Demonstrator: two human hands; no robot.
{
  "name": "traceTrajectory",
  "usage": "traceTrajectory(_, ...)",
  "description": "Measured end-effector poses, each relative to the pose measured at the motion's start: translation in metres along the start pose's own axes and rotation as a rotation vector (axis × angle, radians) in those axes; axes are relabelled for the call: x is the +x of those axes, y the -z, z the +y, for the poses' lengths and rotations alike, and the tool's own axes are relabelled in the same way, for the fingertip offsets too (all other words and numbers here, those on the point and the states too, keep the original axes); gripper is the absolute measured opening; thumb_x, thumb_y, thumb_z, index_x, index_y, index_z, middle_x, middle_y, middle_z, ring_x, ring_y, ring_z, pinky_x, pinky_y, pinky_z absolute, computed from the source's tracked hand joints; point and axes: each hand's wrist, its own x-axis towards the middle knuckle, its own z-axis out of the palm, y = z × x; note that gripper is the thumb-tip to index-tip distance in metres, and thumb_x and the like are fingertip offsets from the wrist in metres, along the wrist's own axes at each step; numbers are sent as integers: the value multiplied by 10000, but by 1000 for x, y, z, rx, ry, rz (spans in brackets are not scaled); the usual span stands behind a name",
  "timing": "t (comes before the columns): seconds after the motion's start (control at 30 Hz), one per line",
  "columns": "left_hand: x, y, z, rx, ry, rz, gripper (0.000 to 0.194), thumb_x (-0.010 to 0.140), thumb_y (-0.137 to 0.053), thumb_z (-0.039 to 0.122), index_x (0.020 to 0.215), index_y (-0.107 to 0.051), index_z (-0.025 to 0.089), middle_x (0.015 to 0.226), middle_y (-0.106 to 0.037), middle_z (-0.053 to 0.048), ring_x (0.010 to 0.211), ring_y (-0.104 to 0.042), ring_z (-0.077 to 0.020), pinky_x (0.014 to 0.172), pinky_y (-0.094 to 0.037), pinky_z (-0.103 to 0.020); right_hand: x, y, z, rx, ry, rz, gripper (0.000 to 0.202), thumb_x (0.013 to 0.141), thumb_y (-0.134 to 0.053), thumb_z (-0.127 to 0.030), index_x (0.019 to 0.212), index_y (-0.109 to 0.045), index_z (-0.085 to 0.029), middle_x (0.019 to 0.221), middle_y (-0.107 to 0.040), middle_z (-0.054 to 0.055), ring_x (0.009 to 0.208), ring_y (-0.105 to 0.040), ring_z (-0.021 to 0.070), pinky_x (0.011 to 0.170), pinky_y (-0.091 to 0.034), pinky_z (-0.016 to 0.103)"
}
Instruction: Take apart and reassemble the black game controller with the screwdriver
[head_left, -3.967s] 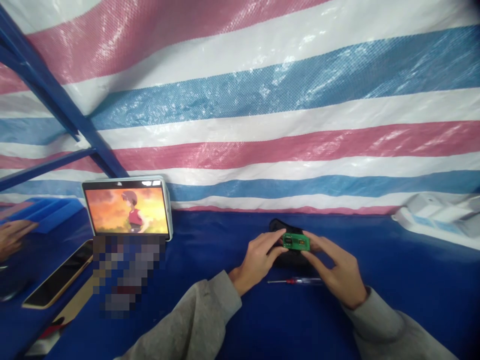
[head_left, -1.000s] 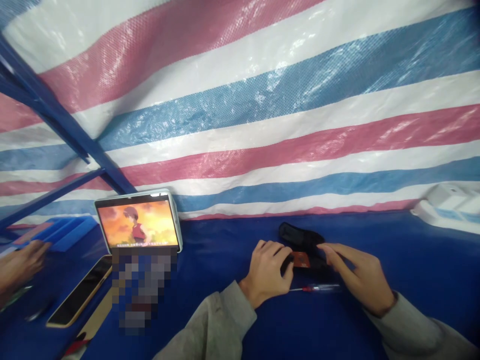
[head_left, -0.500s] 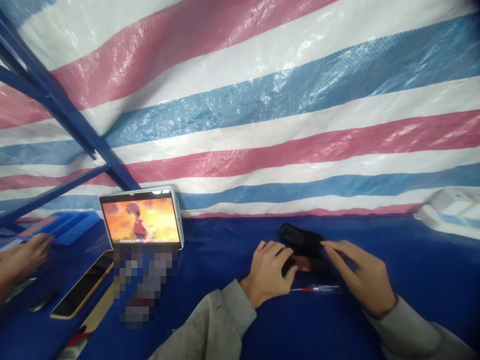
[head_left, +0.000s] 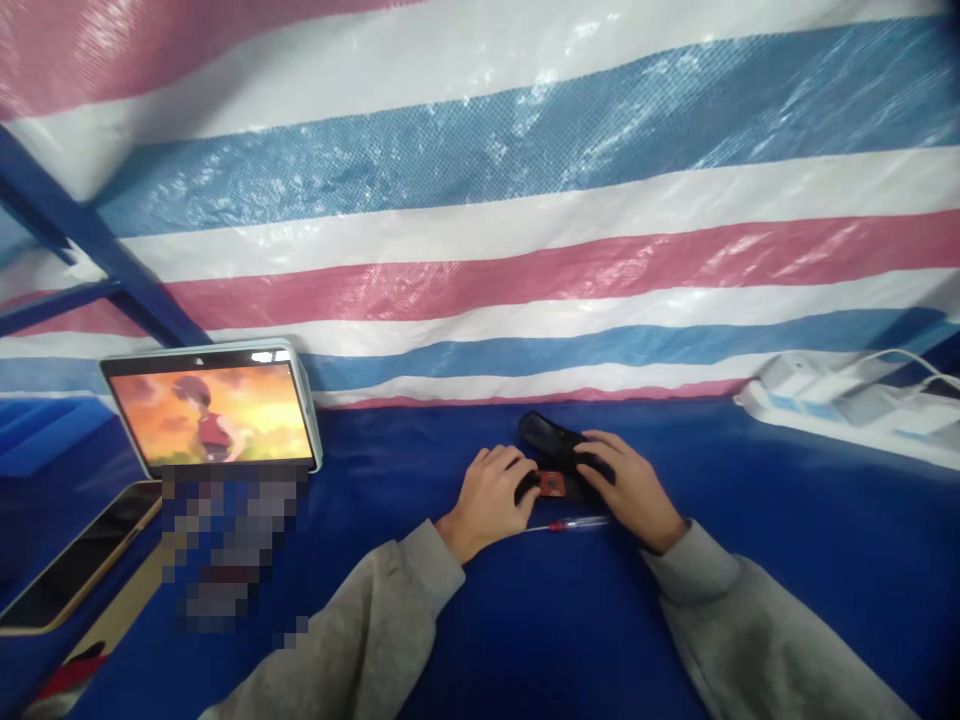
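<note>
Screwdriver (head_left: 579, 523) on blue table (head_left: 540, 640), left hand (head_left: 491, 500) half-curled at orange piece (head_left: 553, 484), its grip unclear, right hand (head_left: 634, 492) loosely closed on what looks like a black case (head_left: 553, 437), striped sheet (head_left: 480, 240) behind.

Bright, cool-looking light overhead on the glossy sheeting (head_left: 480, 170), with a deep, dim blue desk (head_left: 525, 640) below.
White glints speckle the blue stripe and streak toward the right, while folds at far left fall into soft grey shade; the light's source cannot be told. The tablet (head_left: 214, 415) glows orange, with a small white glare along its top edge. Detail sinks into darkness in the black case (head_left: 551, 436), and fine edges look soft on the left hand (head_left: 491, 500) and right hand (head_left: 630, 490). Wide-angle stretching shows toward the sides, the upper right corner darkens, and coarse pixel blocks cover a near-left patch.
</note>
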Motion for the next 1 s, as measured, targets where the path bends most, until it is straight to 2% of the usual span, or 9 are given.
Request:
traceTrajectory(0.33,0,-2,2,-3,24,7,210,905,-633,352,1019,-678,182,979,-674,-71,897,-634,-233,826,-505,-399,2,9,-11,81,-64,125,318,935,-515,-469,1033,-677,-214,1068,-748,90,952,-723,225,912,-564,378)
traceTrajectory(0.4,-1,-1,2,-21,37,80,227,945,-577,371,1029,-675,184,971,-671,-71,876,-643,-216,857,-514,-400,2,12,-16,133,-122,162,343,925,-523,-507,1008,-677,-212,1002,-754,76,875,-729,211,856,-574,344)
traceTrajectory(0.47,-2,-1,2,-29,79,197,317,965,-546,360,1229,-604,195,1149,-642,-106,1035,-632,-242,928,-510,-422,2,15,-22,240,-193,185,357,910,-539,-533,985,-666,-207,902,-747,55,766,-721,190,766,-583,306)
traceTrajectory(0.53,-3,0,1,-44,89,253,525,948,-583,419,1414,-453,215,1372,-531,-148,1259,-531,-294,1013,-479,-471,4,19,-28,380,-246,159,370,894,-555,-553,963,-656,-203,788,-722,29,664,-692,172,668,-577,277)
traceTrajectory(0.6,-3,0,0,-49,1,224,650,943,-594,479,1489,-348,225,1473,-451,-164,1335,-472,-307,1043,-463,-490,6,21,-35,480,-277,98,385,873,-575,-575,909,-657,-200,689,-691,13,612,-662,167,611,-565,266)
traceTrajectory(0.77,-2,1,-3,-49,-72,246,578,972,-582,384,1487,-367,231,1412,-534,-131,1290,-526,-260,1040,-469,-436,7,23,-42,577,-297,-62,411,913,-513,-564,907,-672,-185,638,-679,17,586,-637,165,583,-559,269)
traceTrajectory(0.83,-2,2,-2,-64,-79,265,549,978,-575,388,1473,-395,236,1362,-579,-119,1251,-560,-247,1014,-481,-415,6,23,-40,506,-287,-51,417,936,-483,-543,949,-685,-178,701,-708,36,624,-660,172,616,-574,282)
traceTrajectory(0.9,-2,1,-2,-85,-83,272,550,971,-580,426,1460,-418,231,1326,-608,-116,1226,-581,-243,996,-483,-405,3,22,-36,352,-207,30,408,914,-531,-538,1043,-694,-187,926,-751,77,801,-713,205,747,-600,317)
traceTrajectory(1.0,-1,-1,-1,-127,-73,253,584,948,-597,489,1445,-444,222,1297,-632,-116,1215,-593,-251,999,-470,-410,-1,21,-31,155,58,20,524,846,-650,-516,1290,-617,-241,1325,-641,99,1181,-640,264,1009,-539,380)
